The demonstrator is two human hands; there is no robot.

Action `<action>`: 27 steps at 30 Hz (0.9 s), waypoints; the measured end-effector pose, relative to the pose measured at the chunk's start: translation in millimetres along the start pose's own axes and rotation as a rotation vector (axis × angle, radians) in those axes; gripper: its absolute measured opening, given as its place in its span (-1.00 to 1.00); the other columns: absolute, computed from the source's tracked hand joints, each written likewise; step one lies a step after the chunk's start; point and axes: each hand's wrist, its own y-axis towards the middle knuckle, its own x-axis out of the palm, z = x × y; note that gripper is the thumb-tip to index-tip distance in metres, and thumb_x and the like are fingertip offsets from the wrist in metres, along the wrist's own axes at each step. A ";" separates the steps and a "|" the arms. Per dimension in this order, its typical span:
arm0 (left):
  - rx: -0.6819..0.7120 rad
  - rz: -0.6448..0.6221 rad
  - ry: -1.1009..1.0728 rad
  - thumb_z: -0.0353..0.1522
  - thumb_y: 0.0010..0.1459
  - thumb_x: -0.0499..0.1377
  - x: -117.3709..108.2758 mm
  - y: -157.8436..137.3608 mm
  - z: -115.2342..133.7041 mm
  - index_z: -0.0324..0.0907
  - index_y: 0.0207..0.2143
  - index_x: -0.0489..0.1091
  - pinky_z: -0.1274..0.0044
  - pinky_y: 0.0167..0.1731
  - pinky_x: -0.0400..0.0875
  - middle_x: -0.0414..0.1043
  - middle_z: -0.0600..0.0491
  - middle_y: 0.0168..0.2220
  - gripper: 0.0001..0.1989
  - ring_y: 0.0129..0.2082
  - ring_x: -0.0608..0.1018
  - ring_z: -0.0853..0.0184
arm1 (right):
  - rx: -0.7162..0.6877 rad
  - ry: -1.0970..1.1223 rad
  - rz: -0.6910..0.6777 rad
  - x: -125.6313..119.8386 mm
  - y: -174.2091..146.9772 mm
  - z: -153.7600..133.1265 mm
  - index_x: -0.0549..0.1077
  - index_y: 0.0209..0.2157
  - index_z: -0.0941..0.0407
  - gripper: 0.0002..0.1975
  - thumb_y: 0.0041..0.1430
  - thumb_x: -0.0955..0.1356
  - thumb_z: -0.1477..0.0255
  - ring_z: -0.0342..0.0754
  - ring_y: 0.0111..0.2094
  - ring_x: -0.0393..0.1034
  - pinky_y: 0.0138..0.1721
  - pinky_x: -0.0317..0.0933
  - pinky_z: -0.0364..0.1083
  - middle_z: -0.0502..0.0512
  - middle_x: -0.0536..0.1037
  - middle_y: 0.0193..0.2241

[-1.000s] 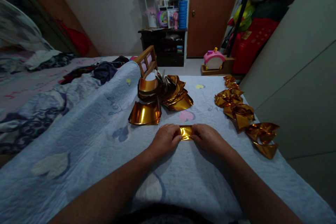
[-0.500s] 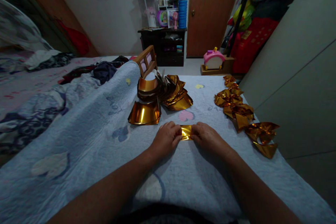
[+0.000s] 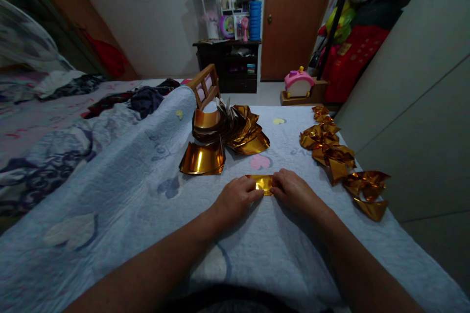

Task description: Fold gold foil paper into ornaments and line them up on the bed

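Note:
A small strip of shiny gold foil paper (image 3: 263,185) lies low over the bed cover, held at both ends. My left hand (image 3: 237,198) is closed on its left end, thumb along the near edge. At the right end, the fingers of my right hand (image 3: 293,190) pinch it. Beyond my hands stand curved stacks of gold foil sheets (image 3: 202,157), fanned out to the right. Folded gold foil pieces (image 3: 333,156) lie in a row along the right side of the bed.
A light blue quilted cover (image 3: 147,234) with heart patterns lies under everything, rising in a ridge at left. Behind the stacks is a wooden bed rail (image 3: 204,85). A pale cabinet (image 3: 414,122) borders the right edge. Rumpled clothes (image 3: 147,100) lie at left.
My left hand's thumb has slid right along the strip's near edge, and more of the strip's upper left edge shows. My right hand has shifted slightly right, still pinching.

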 end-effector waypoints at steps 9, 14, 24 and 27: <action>0.066 -0.035 0.108 -0.37 0.38 0.10 -8.6 2.0 8.4 -0.17 -0.16 0.50 0.43 -0.27 0.38 0.48 0.02 -0.29 -0.83 -0.26 0.48 0.25 | -0.052 -0.001 0.006 -1.1 -0.6 -2.1 0.47 -0.31 0.15 -0.87 0.26 0.29 0.56 -0.04 -0.28 0.28 -0.25 0.04 -0.09 0.11 0.47 -0.34; 0.066 -0.058 0.086 -0.38 0.39 0.07 -10.8 2.0 9.3 -0.18 -0.17 0.48 0.44 -0.28 0.39 0.49 0.02 -0.26 -0.81 -0.25 0.49 0.25 | -0.163 0.025 0.077 2.7 -3.6 -15.1 0.46 -0.33 0.15 -0.82 0.29 0.25 0.60 -0.04 -0.26 0.28 -0.20 0.08 -0.09 0.10 0.48 -0.33; -0.128 0.024 -0.273 -0.41 0.38 0.07 -2.0 2.0 0.6 -0.15 -0.13 0.46 0.39 -0.11 0.36 0.51 0.00 -0.15 -0.83 -0.12 0.49 0.24 | -0.020 -0.030 0.031 10.1 1.8 -28.6 0.43 -0.23 0.16 -0.85 0.33 0.23 0.56 -0.02 -0.21 0.38 -0.17 0.13 -0.10 0.15 0.54 -0.27; -0.257 0.011 -0.211 -0.41 0.33 0.11 -5.2 0.5 0.4 -0.19 -0.20 0.42 0.33 -0.11 0.33 0.47 -0.02 -0.19 -0.91 -0.14 0.45 0.18 | 0.004 -0.091 0.044 10.8 1.6 -32.0 0.42 -0.23 0.16 -0.85 0.34 0.23 0.54 -0.01 -0.21 0.38 -0.19 0.11 -0.08 0.15 0.54 -0.27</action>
